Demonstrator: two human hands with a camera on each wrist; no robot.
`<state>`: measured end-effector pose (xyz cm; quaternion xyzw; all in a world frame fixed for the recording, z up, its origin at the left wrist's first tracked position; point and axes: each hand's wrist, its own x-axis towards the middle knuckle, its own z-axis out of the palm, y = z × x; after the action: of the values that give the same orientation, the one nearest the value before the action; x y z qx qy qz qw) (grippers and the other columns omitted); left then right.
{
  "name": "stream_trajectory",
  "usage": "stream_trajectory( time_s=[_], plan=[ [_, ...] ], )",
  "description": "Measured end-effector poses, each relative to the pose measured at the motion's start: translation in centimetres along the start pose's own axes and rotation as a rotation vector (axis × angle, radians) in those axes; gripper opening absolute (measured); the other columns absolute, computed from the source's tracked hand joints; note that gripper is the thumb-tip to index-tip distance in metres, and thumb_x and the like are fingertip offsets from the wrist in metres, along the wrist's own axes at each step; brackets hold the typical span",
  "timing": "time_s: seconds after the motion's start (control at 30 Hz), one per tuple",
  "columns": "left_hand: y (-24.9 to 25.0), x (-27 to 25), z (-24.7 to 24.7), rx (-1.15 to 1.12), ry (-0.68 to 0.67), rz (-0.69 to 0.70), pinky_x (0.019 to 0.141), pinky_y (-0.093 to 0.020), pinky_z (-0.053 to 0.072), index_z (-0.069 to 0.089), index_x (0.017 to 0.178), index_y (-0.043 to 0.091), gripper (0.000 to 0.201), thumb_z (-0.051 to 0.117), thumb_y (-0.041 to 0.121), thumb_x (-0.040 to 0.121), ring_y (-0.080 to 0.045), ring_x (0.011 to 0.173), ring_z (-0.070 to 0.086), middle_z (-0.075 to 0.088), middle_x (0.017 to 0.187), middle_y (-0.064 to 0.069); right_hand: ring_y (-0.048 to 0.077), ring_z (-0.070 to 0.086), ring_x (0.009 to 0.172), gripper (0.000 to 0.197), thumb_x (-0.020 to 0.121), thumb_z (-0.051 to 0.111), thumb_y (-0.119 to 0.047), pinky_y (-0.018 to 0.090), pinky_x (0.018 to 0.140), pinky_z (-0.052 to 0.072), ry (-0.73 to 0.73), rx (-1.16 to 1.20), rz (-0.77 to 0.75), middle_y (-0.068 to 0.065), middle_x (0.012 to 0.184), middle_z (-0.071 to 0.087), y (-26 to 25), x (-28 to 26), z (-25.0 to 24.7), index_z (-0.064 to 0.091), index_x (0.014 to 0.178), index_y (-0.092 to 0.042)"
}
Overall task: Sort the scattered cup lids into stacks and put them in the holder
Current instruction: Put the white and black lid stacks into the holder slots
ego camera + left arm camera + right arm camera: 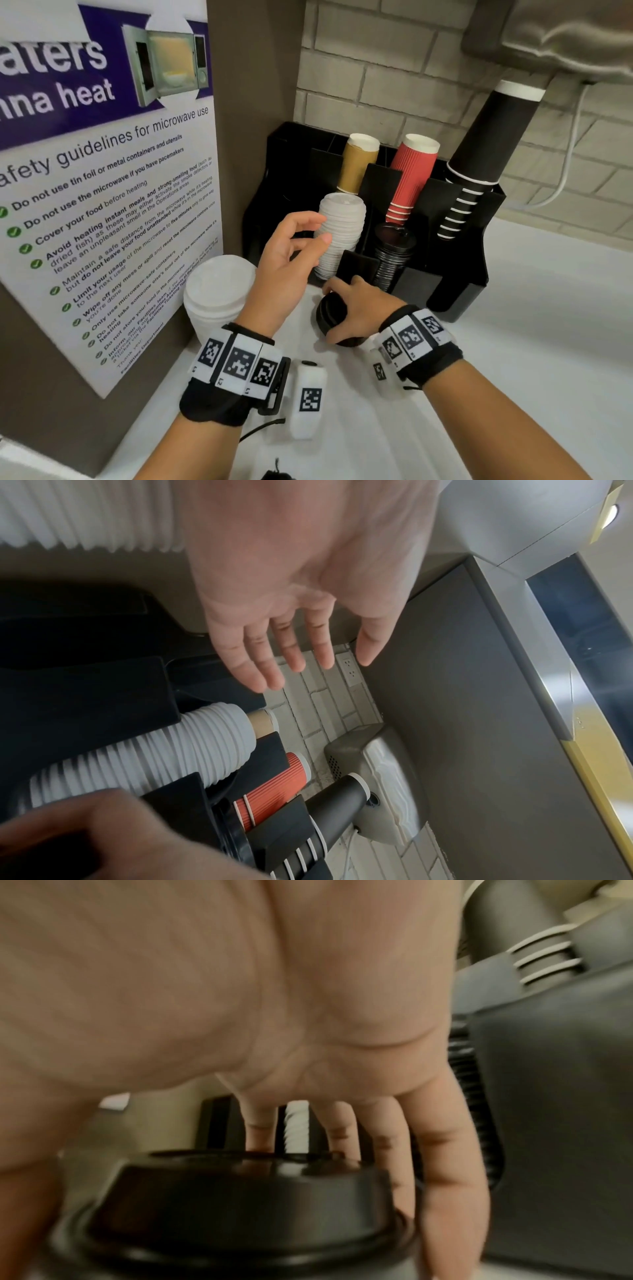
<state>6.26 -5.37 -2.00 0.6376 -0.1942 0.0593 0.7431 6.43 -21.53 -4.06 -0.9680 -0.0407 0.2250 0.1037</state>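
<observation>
While the right hand [356, 310] curls round a short stack of black lids [330, 317] on the counter just in front of the holder [455, 274], the left hand [291, 253] hovers with fingers spread and relaxed, holding nothing, beside the white lid stack [340, 236] seated in the holder's front-left slot. Right of that stack, the black lid slot [394, 257] is already partly filled. Risk: a tilted entry may catch the slot divider, spilling lids, or knock the white stack.
</observation>
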Motion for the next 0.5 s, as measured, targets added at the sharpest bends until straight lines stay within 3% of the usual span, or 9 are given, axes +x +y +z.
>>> stream_trajectory(
  time_s=[0.13, 0.23, 0.3, 0.37, 0.5],
  plan=[
    [-0.2, -0.1, 0.4, 0.040, -0.025, -0.030, 0.088, -0.030, 0.051, 0.061, 0.110, 0.028, 0.021, 0.062, 0.028, 0.089, -0.009, 0.097, 0.061, 0.060, 0.115, 0.005, 0.023, 0.056, 0.100, 0.063, 0.066, 0.078, -0.032, 0.033, 0.085, 0.052, 0.186, 0.316, -0.140, 0.004, 0.114, 0.050, 1.8, -1.9, -2.2, 0.042, 0.119, -0.035],
    [-0.4, -0.3, 0.8, 0.026, -0.142, -0.105, 0.090, -0.026, 0.052, 0.056, 0.115, 0.038, 0.044, 0.073, 0.041, 0.075, -0.008, 0.107, 0.060, 0.056, 0.124, 0.006, 0.013, 0.062, 0.088, 0.057, 0.073, 0.077, -0.013, 0.024, 0.074, 0.052, 0.320, 0.686, -0.278, -0.001, 0.101, 0.059, 2.3, -3.9, -3.4, 0.047, 0.118, -0.030],
    [-0.6, -0.6, 0.9, 0.013, -0.304, -0.148, 0.092, -0.026, 0.053, 0.049, 0.125, 0.045, 0.069, 0.086, 0.035, 0.067, -0.010, 0.119, 0.056, 0.049, 0.134, 0.009, 0.013, 0.065, 0.081, 0.058, 0.071, 0.075, -0.016, 0.025, 0.067, 0.054, 0.332, 0.929, -0.353, 0.004, 0.102, 0.058, 2.0, -5.3, -3.5, 0.048, 0.119, -0.036],
    [-0.9, -1.0, 1.1, -0.019, -0.400, -0.157, 0.093, -0.030, 0.054, 0.044, 0.136, 0.044, 0.086, 0.086, 0.026, 0.063, -0.015, 0.124, 0.054, 0.046, 0.141, 0.007, 0.020, 0.067, 0.088, 0.059, 0.066, 0.074, -0.024, 0.031, 0.070, 0.056, 0.325, 1.065, -0.418, 0.010, 0.112, 0.057, 1.5, -6.2, -3.1, 0.050, 0.118, -0.039],
    [-1.1, -1.1, 1.3, -0.050, -0.420, -0.086, 0.095, -0.034, 0.053, 0.045, 0.136, 0.043, 0.087, 0.088, 0.024, 0.063, -0.017, 0.126, 0.054, 0.052, 0.137, 0.008, 0.029, 0.067, 0.101, 0.062, 0.066, 0.075, -0.027, 0.037, 0.076, 0.056, 0.315, 1.170, -0.462, 0.012, 0.119, 0.058, 1.5, -6.8, -2.2, 0.050, 0.122, -0.036]
  ],
)
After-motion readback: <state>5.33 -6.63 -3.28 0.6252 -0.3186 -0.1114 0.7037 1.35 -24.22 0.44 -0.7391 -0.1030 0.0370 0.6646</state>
